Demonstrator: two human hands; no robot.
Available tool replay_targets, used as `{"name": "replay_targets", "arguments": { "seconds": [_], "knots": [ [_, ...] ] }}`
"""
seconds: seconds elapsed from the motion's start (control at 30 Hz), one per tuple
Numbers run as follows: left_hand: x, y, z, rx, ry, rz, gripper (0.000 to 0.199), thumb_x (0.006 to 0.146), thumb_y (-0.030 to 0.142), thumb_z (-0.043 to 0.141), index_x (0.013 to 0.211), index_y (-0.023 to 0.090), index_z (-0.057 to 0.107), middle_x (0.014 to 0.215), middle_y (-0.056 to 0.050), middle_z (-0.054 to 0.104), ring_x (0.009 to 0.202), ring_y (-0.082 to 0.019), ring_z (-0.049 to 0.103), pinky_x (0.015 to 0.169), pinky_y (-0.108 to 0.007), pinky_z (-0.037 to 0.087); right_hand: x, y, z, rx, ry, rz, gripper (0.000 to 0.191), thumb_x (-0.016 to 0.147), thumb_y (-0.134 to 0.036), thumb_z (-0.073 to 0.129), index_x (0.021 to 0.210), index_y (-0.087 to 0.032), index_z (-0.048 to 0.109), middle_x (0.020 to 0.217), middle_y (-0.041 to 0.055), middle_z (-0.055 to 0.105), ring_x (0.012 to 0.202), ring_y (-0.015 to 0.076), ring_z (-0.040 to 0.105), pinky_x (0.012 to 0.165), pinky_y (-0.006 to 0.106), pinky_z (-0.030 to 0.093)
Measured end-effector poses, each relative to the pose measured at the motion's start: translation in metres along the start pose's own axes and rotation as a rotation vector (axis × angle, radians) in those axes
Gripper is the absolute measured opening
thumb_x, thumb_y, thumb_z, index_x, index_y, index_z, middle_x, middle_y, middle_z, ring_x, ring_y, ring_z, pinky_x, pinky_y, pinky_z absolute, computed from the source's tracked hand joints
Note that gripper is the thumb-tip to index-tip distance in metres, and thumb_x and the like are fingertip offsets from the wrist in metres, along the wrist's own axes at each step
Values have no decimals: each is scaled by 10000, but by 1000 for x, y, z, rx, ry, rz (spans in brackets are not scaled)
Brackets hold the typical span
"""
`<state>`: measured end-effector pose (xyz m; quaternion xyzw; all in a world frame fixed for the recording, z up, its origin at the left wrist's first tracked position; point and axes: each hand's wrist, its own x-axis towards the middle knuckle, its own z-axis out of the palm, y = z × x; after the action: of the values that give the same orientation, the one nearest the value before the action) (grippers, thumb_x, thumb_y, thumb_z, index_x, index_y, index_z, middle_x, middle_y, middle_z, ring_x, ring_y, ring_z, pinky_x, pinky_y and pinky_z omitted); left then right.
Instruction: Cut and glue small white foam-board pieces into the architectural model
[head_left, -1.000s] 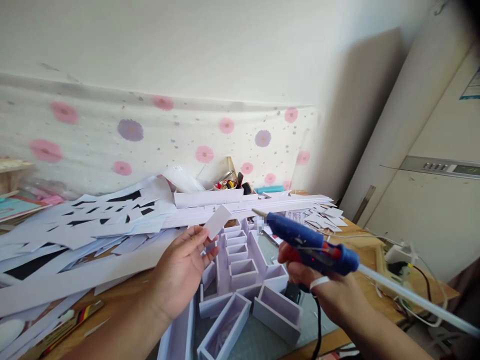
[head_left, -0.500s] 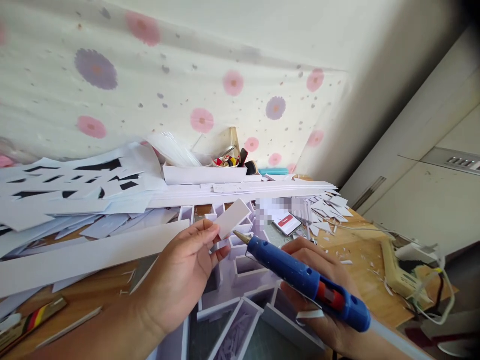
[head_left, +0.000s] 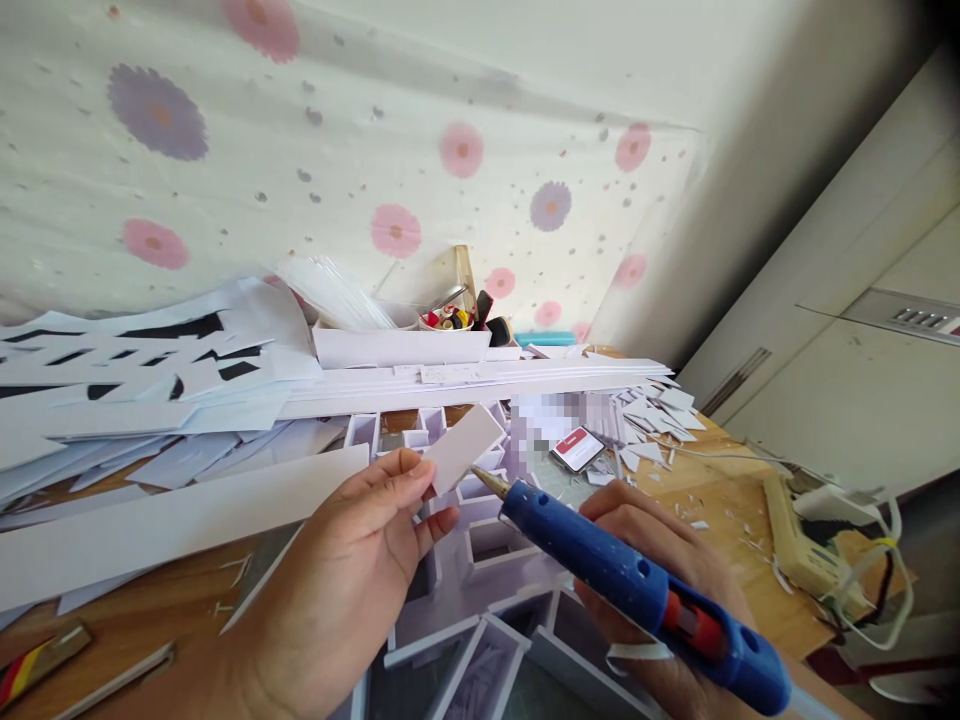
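Observation:
My left hand (head_left: 360,560) pinches a small white rectangular board piece (head_left: 469,447) between thumb and fingers. A blue hot glue gun (head_left: 600,560) with a red inner part is gripped by my right hand (head_left: 667,570). Its metal nozzle (head_left: 491,483) points at the lower edge of the piece, very near it; whether they touch is unclear. Below both hands stands a structure of white open compartments (head_left: 499,540), and one narrow compartment (head_left: 480,675) near the front holds thin scraps.
Long white strips (head_left: 180,520) and cut sheets (head_left: 150,350) lie at left, beside a utility knife (head_left: 45,665). Behind stands a white tray (head_left: 401,347) of glue sticks and tools. A phone (head_left: 577,449), scraps (head_left: 660,415) and a power strip (head_left: 802,560) are at right.
The glue gun and my right hand have shifted slightly right and down in view. My left hand still holds the piece, now a little lower and tilted slightly differently. The camera view has moved slightly.

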<state>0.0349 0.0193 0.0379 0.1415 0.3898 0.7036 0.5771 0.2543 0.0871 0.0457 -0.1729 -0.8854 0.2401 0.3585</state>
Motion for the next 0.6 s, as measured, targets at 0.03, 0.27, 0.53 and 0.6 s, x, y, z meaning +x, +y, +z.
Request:
{"name": "replay_targets", "arguments": {
  "seconds": [0.03,0.27,0.53,0.6],
  "knots": [
    [0,0,0,0,-2,0,55,793,174,711,746,189,684,1015,-42,654,964,-182,582,758,-295,586,0,-1,-1,-4,3,3,85,858,-268,587,797,-214,562,782,17,589,633,132,574,540,249,468],
    [1,-1,-1,2,-23,-2,68,803,195,719,742,195,688,1040,-44,632,998,-207,562,773,-343,587,2,-6,-7,-64,19,14,289,919,-448,561,765,-204,582,745,25,583,614,141,566,533,264,462],
    [-3,-1,-1,-31,10,-20,94,795,147,701,718,197,687,984,-39,606,1040,-219,553,731,-310,587,-1,-9,-11,-101,80,18,84,844,-233,579,765,-219,552,731,1,573,603,127,561,533,249,455],
    [-3,-1,0,-33,11,-17,103,793,140,698,705,194,682,985,-42,605,1046,-222,552,717,-302,587,-1,-10,-12,-112,92,20,75,821,-188,572,757,-219,546,724,-2,569,604,125,563,537,246,460]
  ]
}}
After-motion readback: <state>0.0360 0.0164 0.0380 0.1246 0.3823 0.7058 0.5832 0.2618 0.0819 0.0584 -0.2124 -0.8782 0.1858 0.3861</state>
